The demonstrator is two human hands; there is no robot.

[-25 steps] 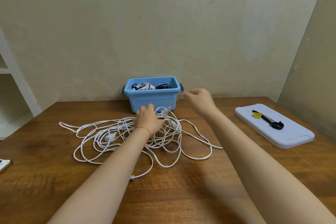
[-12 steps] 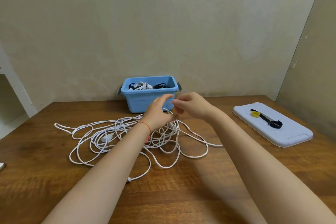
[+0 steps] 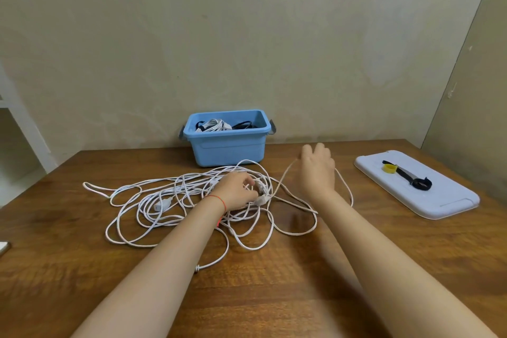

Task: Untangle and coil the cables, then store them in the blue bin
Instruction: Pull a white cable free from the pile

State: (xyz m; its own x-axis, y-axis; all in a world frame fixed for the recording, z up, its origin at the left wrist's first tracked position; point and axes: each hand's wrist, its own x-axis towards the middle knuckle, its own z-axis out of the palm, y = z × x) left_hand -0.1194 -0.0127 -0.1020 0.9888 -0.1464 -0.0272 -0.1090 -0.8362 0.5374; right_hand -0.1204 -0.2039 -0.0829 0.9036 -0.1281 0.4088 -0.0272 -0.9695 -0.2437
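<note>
Cable (image 3: pixel 192 200) sprawls knotted on the bench (image 3: pixel 274 282), so my left hand (image 3: pixel 237 191) pinches the plug while my right hand (image 3: pixel 317 170) pinches up one strand to free it.

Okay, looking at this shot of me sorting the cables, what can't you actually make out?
- Head view: the right hand shows its back, hiding its fingertips on the white cable.
- The blue bin: its front wall hides the lower contents.
- Flat object at the left edge: cut off, unidentifiable.
</note>
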